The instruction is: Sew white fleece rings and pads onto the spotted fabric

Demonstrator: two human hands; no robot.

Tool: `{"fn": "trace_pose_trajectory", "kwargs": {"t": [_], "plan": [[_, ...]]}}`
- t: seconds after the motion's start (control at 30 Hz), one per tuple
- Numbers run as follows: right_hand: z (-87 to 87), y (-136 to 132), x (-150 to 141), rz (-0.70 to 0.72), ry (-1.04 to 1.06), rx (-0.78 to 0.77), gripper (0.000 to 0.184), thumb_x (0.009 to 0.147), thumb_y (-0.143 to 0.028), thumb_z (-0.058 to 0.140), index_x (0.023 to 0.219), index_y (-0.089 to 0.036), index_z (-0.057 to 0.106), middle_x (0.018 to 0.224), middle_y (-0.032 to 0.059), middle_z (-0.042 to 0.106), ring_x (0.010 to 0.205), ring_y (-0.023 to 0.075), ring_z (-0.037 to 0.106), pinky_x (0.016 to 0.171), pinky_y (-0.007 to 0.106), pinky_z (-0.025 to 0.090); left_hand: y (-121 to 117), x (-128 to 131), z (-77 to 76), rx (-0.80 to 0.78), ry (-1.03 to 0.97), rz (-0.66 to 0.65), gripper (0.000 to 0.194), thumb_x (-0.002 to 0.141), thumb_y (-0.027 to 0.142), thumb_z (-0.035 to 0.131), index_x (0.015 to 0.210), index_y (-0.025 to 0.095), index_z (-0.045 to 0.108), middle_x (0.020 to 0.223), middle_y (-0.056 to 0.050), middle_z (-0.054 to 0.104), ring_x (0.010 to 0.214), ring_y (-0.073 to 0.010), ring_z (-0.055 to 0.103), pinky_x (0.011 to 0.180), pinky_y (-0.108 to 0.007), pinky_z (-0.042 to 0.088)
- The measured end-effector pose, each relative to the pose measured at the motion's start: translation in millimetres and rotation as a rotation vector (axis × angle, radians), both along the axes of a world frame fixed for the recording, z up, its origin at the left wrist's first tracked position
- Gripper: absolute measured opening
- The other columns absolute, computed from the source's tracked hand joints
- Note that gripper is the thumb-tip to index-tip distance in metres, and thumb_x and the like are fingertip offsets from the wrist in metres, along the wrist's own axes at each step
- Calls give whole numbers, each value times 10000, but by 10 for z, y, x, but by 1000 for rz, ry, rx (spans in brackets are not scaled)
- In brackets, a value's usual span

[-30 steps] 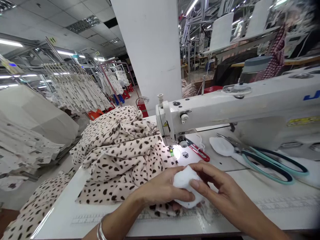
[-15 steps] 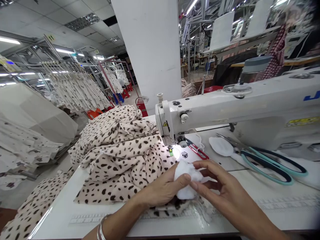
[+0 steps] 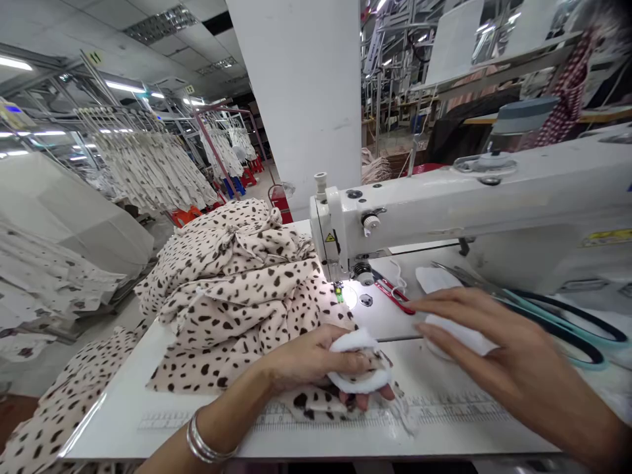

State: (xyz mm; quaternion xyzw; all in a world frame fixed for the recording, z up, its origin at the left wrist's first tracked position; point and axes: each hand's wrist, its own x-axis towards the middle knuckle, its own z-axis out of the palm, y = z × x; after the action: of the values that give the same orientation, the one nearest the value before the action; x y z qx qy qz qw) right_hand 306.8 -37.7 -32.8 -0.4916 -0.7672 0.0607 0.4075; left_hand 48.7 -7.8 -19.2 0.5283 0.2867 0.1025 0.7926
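My left hand (image 3: 326, 365) is closed around a folded piece of white fluffy fabric (image 3: 358, 385), pinched under the thumb. A bit of spotted cloth shows in its fold. Beneath that hand, more dark-spotted fabric (image 3: 311, 403) and wispy trimmings lie on the table. My right hand (image 3: 498, 355) is apart from the left, to its right. A white soft piece (image 3: 457, 334) shows between its thumb and fingers; the grip is partly hidden. Just beyond are large teal-handled scissors (image 3: 582, 322) and another white piece (image 3: 437, 279).
A white sewing machine (image 3: 415, 210) stands across the table, its green-marked presser foot (image 3: 338, 291) lit. Red-handled snips (image 3: 395, 297) lie beside the needle area. Spotted pink fabric (image 3: 237, 289) is heaped on the left. A printed ruler (image 3: 439, 413) runs along the front.
My right hand has left the white fabric in my left hand and moved right toward the scissors. My left hand now holds that fabric alone, with spotted cloth showing inside.
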Motion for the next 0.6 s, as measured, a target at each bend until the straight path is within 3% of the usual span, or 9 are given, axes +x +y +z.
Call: {"fn": "trace_pose_trajectory", "kwargs": {"t": [0.07,0.13,0.3,0.43,0.5,0.6], "plan": [[89,-26,-219,227,20,-80,254,942,-370,540,1180,-346,627,1108,17,646,974,167,642,748,261,558,6,27,26,24,41,-18,366,817,441,713,982,116,674,934,-96,705,621,-105,613,516,-189,411],[140,-20,-374,365,2,-125,261,953,-322,538,1204,-355,604,1087,-7,644,961,128,642,775,219,537,0,37,45,38,67,7,377,784,462,738,930,120,676,866,-62,693,580,-93,590,539,-195,430],[68,19,-457,460,-34,-133,174,976,-266,496,1105,-291,610,1018,-6,635,911,110,631,766,206,500,-30,-17,21,21,94,117,426,680,487,810,843,121,666,735,-4,619,625,-95,549,604,-199,432],[-9,30,-500,448,-94,-114,172,997,-245,419,1011,-222,589,924,24,608,808,136,602,697,268,475,-53,-33,28,128,96,136,365,762,459,743,796,110,643,671,19,544,603,-77,471,585,-186,384],[-5,80,-545,418,-119,-133,209,1002,-251,385,940,-201,578,858,29,597,735,145,580,642,289,450,-50,-26,75,252,133,180,311,823,422,683,856,114,655,677,21,543,586,-82,468,569,-194,381],[19,240,-625,393,-76,-254,267,1008,-317,378,855,-198,562,778,19,594,672,146,558,592,287,420,1,-29,153,629,245,350,209,849,307,661,965,134,679,798,-12,636,707,-126,560,643,-215,423]]}}
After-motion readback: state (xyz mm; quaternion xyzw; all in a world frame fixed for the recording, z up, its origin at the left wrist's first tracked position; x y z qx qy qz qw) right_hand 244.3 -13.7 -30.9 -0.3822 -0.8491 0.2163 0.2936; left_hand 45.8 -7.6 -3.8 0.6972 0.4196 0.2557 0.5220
